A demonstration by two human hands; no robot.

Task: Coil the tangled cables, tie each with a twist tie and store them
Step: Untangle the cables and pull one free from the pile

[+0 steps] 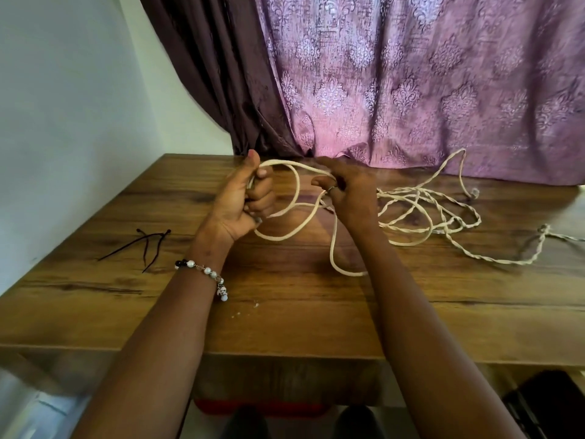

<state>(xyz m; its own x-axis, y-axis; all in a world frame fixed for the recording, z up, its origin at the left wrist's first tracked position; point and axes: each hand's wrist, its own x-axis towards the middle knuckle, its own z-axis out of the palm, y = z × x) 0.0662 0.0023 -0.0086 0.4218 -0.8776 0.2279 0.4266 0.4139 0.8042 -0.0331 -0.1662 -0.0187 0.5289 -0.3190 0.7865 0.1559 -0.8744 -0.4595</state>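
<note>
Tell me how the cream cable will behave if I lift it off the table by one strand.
The cream cable is probably floppy: the loops gripped in the left hand sag into soft curves. Since it sprawls tangled and partly twisted on the table, lifting one strand would likely drag others along. It looks light, draping from the right hand without pulling taut.

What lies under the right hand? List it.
Under the right hand, loops of the cream cable cross the wooden table. The hand hides where those strands meet, and what its fingers pinch.
</note>
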